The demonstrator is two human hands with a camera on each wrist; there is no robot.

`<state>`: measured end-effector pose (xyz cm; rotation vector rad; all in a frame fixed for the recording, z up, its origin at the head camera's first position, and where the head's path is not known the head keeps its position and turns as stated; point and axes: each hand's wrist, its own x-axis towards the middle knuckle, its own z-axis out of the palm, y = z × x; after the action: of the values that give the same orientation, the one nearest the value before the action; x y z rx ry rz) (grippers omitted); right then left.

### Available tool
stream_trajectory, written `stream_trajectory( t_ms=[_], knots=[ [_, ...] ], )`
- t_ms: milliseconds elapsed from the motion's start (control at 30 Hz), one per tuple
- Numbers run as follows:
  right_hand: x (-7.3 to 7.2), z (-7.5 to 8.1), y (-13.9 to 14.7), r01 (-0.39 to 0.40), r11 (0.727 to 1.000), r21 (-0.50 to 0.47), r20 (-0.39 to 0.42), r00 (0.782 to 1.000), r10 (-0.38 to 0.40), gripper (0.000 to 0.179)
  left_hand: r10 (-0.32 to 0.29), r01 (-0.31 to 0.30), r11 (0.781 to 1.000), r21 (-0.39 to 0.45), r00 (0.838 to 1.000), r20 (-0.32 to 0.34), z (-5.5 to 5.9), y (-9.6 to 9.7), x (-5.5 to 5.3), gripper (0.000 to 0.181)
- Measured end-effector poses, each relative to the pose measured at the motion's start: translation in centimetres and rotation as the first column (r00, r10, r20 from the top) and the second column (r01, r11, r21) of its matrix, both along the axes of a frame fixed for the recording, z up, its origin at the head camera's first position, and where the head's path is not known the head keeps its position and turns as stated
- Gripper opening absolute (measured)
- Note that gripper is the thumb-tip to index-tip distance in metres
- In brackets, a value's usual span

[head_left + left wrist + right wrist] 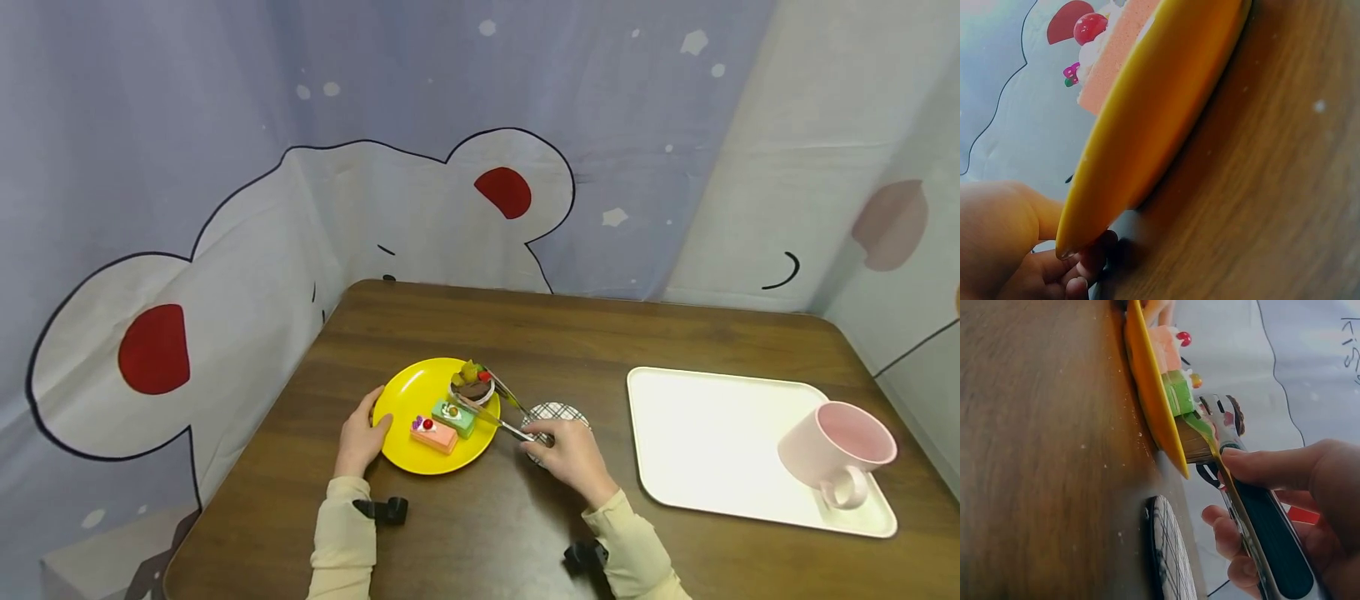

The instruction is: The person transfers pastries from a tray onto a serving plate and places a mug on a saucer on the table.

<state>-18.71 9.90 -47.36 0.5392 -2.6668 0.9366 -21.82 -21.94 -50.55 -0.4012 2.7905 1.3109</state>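
Observation:
My left hand (362, 435) grips the left rim of a yellow plate (408, 383), thumb on top and fingers beneath. On the plate lie a pink cake slice (433, 437) topped with a red cherry, and a green cake slice (454, 419). A small chocolate cake (474, 388) in a white cup, with yellow and red topping, is at the right rim. My right hand (573, 460) holds metal tongs (1272, 540) by their dark green handle. The arms of the tongs straddle the chocolate cake; whether it is lifted I cannot tell.
A round checked coaster (558, 411) lies just right of the plate, partly under my right hand. Further right stands a white tray (705, 442) with a pink mug (817, 446) on its right end. Everything sits on a brown wooden table (465, 533) before a patterned curtain.

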Motion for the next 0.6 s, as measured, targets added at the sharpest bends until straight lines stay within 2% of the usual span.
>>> stream_trajectory(
  t_ms=[167,433,600],
  knots=[
    [-0.4,-0.2,-0.7,0.004,1.0,0.012,-0.015,1.0,-0.004,0.017,0.006,-0.006,1.0,0.001,1.0,-0.001,0.2,0.0,0.0,0.051],
    [-1.0,-0.2,-1.7,0.017,0.999,0.04,0.05,0.999,-0.019,0.016,0.007,-0.007,1.0,0.001,1.0,0.007,0.1,0.2,0.0,0.051],
    [-1.2,-0.2,-2.0,-0.014,0.997,0.07,0.064,0.998,0.009,0.016,0.013,-0.013,1.0,0.006,1.0,0.003,0.0,0.2,0.1,0.051]
  ],
)
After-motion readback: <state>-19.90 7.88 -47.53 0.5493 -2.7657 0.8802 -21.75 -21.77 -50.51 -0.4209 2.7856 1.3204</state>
